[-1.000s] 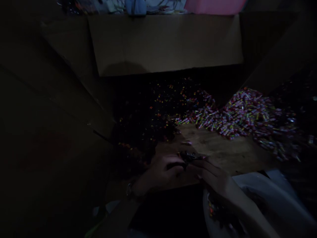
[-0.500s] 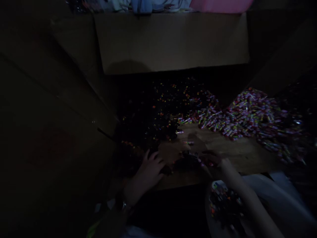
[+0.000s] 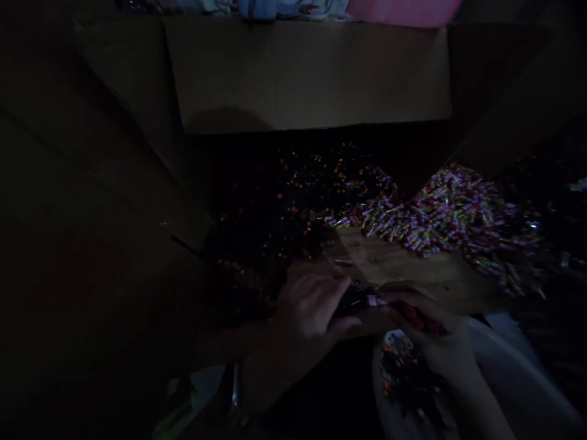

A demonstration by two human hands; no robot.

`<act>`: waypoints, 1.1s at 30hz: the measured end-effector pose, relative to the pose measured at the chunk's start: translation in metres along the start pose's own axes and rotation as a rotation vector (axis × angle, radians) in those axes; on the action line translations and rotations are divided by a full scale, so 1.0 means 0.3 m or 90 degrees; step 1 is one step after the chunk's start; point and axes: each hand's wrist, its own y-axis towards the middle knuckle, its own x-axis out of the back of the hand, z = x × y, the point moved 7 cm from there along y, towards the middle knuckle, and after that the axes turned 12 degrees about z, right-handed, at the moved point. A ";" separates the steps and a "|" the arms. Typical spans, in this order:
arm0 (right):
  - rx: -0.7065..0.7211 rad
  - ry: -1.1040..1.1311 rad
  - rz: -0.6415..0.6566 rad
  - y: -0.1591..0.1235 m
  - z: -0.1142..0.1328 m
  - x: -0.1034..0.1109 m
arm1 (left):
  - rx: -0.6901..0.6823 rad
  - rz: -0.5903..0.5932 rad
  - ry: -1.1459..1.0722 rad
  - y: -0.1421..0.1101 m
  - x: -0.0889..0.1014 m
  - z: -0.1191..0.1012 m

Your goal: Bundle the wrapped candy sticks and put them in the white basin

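Note:
In the dim head view, my left hand (image 3: pixel 309 305) is low over the wooden board (image 3: pixel 413 275), palm down, fingers curled and thumb out. Small black pieces (image 3: pixel 351 299) lie between its thumb and fingers. Opposite it, my right hand (image 3: pixel 440 333) is closed around several small tubes with dark red ends (image 3: pixel 417 318). One pink-labelled tube (image 3: pixel 376 300) sticks out toward my left hand. Behind is a heap of similar pink tubes (image 3: pixel 454 214). Dark pieces with orange and yellow bits (image 3: pixel 298 189) spread to the left. Shadow hides the fingertips in part.
A pale basin (image 3: pixel 518 366) holding black and coloured pieces stands under my right forearm. Cardboard walls (image 3: pixel 312 79) rise at the back and left (image 3: pixel 92 244). Beyond the back flap is a pink item (image 3: pixel 403 9).
My left hand has moved right, close to my right hand, and its spread fingers have curled in. My right hand has shifted slightly right and down, now visibly holding red-ended tubes.

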 end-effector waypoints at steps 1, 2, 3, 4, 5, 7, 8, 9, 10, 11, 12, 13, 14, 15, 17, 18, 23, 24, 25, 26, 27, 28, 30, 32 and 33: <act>0.015 0.002 -0.010 -0.007 0.033 0.002 | -0.017 0.029 -0.014 0.014 -0.011 -0.027; 0.029 0.003 -0.019 -0.013 0.063 0.005 | -0.031 0.049 -0.025 0.022 -0.020 -0.048; 0.041 0.003 -0.028 -0.019 0.090 0.010 | -0.042 0.058 -0.034 0.026 -0.023 -0.063; 0.050 0.004 -0.039 -0.023 0.112 0.016 | -0.055 0.061 -0.040 0.026 -0.023 -0.074; 0.058 0.009 -0.052 -0.026 0.128 0.024 | -0.069 0.057 -0.044 0.023 -0.018 -0.082; 0.069 0.037 -0.072 -0.029 0.148 0.036 | -0.093 0.055 -0.048 0.013 -0.004 -0.092; 0.075 0.054 -0.077 -0.029 0.152 0.039 | -0.103 0.057 -0.050 0.007 0.004 -0.095; 0.082 0.067 -0.073 -0.029 0.155 0.039 | -0.111 0.058 -0.051 0.002 0.012 -0.097; 0.087 0.072 -0.060 -0.028 0.156 0.035 | -0.119 0.059 -0.051 -0.002 0.019 -0.099; 0.094 0.070 -0.046 -0.028 0.157 0.030 | -0.126 0.059 -0.050 -0.004 0.024 -0.099; 0.099 0.061 -0.033 -0.030 0.157 0.025 | -0.131 0.057 -0.048 -0.006 0.028 -0.099; 0.104 0.052 -0.020 -0.033 0.158 0.021 | -0.136 0.055 -0.045 -0.007 0.030 -0.098; 0.112 0.047 -0.009 -0.037 0.161 0.018 | -0.140 0.055 -0.042 -0.007 0.031 -0.098; 0.120 0.045 0.003 -0.041 0.165 0.016 | -0.142 0.055 -0.040 -0.006 0.032 -0.098; 0.135 0.042 0.034 -0.046 0.184 0.014 | -0.146 0.061 -0.038 -0.002 0.036 -0.102; 0.146 0.035 0.055 -0.047 0.199 0.013 | -0.147 0.068 -0.039 0.000 0.040 -0.107; 0.170 -0.043 0.102 -0.043 0.260 0.013 | -0.132 0.121 -0.056 0.008 0.059 -0.130; 0.163 -0.049 0.103 -0.041 0.255 0.007 | -0.127 0.129 -0.060 0.006 0.058 -0.129; 0.153 -0.050 0.106 -0.040 0.242 -0.003 | -0.121 0.134 -0.063 0.004 0.053 -0.125; 0.142 -0.045 0.106 -0.038 0.224 -0.016 | -0.114 0.136 -0.065 0.001 0.045 -0.118; 0.124 -0.035 0.098 -0.034 0.199 -0.028 | -0.106 0.137 -0.066 -0.002 0.034 -0.108; 0.106 -0.023 0.080 -0.031 0.172 -0.037 | -0.097 0.138 -0.067 -0.005 0.022 -0.095; 0.055 0.001 0.047 -0.020 0.115 -0.054 | -0.082 0.142 -0.069 -0.009 -0.007 -0.068; -0.011 0.023 0.043 -0.007 0.062 -0.068 | -0.071 0.157 -0.075 -0.009 -0.035 -0.039; -0.045 0.035 0.053 -0.002 0.039 -0.073 | -0.068 0.166 -0.078 -0.008 -0.047 -0.025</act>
